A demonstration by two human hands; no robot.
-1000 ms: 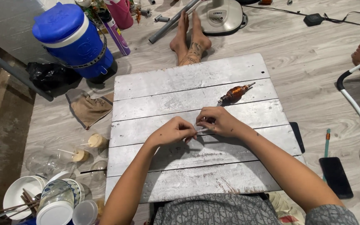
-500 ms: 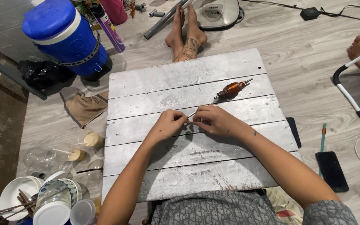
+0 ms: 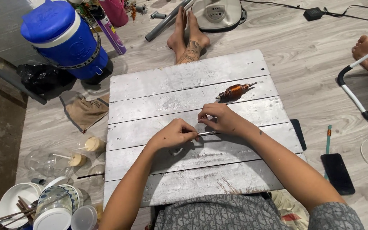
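I pinched a thin metal rod between my left hand and right hand, fingers clamped on it above the counter, near the copper-wound rotor.

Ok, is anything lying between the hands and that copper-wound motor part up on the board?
Nothing visible. The left hand and right hand pinch a thin metal rod; the motor part lies beyond them, with only bare white board between.

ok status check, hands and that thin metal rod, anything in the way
Left hand and right hand both pinching the thin metal rod over the white plank board. Copper-wound armature lies apart, behind the right hand. Nothing blocking.
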